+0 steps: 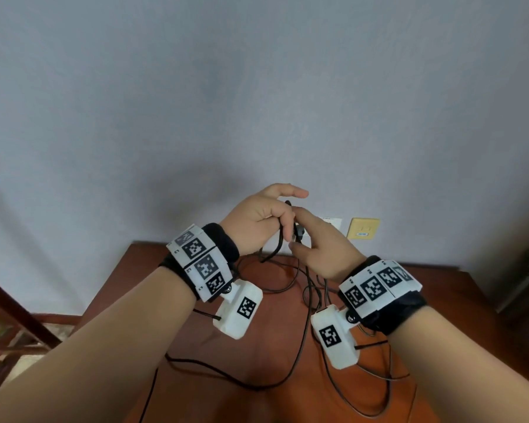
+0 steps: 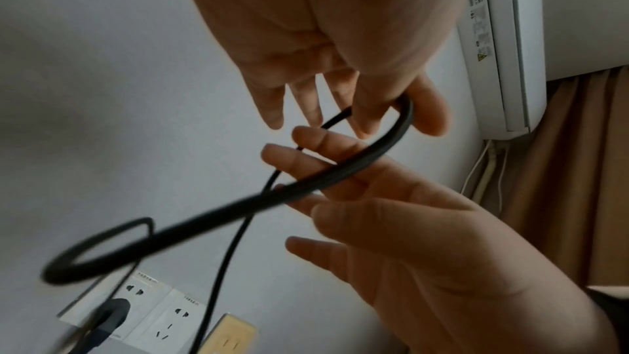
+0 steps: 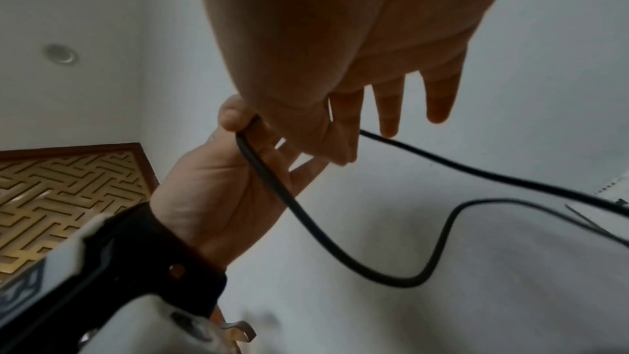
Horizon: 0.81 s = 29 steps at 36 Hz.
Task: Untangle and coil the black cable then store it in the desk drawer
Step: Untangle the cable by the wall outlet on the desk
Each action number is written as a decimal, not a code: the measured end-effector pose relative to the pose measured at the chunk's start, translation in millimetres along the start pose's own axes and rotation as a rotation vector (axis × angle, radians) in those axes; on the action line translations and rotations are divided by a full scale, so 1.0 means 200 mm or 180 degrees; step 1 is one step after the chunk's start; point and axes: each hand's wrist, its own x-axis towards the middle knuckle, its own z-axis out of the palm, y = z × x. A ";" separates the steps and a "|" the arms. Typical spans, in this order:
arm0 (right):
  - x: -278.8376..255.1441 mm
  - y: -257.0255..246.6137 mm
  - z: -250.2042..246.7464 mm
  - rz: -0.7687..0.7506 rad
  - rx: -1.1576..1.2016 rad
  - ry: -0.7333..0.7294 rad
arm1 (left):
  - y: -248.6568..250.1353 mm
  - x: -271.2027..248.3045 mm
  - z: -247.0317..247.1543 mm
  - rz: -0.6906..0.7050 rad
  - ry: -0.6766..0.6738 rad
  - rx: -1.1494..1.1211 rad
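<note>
Both hands are raised above the brown desk (image 1: pixel 266 334), close to the wall. My left hand (image 1: pixel 266 215) pinches a loop of the black cable (image 2: pixel 340 174) between thumb and index finger, as the left wrist view shows. My right hand (image 1: pixel 313 242) meets it from the right and pinches the cable near a small dark plug (image 1: pixel 300 233). From the hands the cable (image 3: pixel 306 214) hangs down and sprawls in loose, crossing loops over the desk top. No drawer is in view.
White wall sockets (image 2: pixel 170 314) and a yellow plate (image 1: pixel 364 228) sit on the wall behind the desk; a black plug (image 2: pixel 109 311) is in one socket. A dark wooden frame (image 1: pixel 13 315) stands left of the desk. An air conditioner (image 2: pixel 504 50) and a brown curtain (image 2: pixel 578 171) are at the right.
</note>
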 end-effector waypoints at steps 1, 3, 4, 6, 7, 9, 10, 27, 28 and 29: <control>0.00 -0.01 0.00 -0.0047 0.0038 -0.0021 | 0.00 0.00 0.00 -0.0022 -0.0060 0.0035; 0.00 0.00 0.00 -0.0136 0.0065 0.0075 | 0.00 0.00 -0.01 -0.0089 -0.0177 0.0078; 0.00 0.01 0.00 -0.0170 0.0014 0.0240 | 0.01 0.00 -0.02 -0.0102 -0.0188 0.0077; 0.00 0.03 0.00 -0.0160 -0.0127 0.0716 | -0.01 -0.01 -0.04 -0.0083 -0.0202 0.0123; 0.00 0.04 -0.01 -0.0107 -0.0139 0.0912 | -0.02 -0.01 -0.04 -0.0069 -0.0251 0.0175; 0.00 0.03 -0.03 -0.0010 -0.0081 0.0946 | -0.03 -0.01 -0.05 -0.0005 -0.0341 0.0311; 0.00 0.03 -0.03 0.0008 -0.0062 0.0834 | -0.03 -0.01 -0.05 0.0054 -0.0352 0.0394; -0.04 -0.04 -0.02 0.0071 -0.0520 0.0739 | 0.00 -0.02 -0.03 -0.0973 0.0183 0.1705; -0.04 -0.06 0.00 0.0068 -0.0545 0.0747 | 0.02 -0.02 -0.02 -0.1135 0.0189 0.1555; -0.04 -0.08 0.01 0.0042 -0.0618 0.0723 | 0.04 -0.01 -0.01 -0.1273 0.0199 0.1358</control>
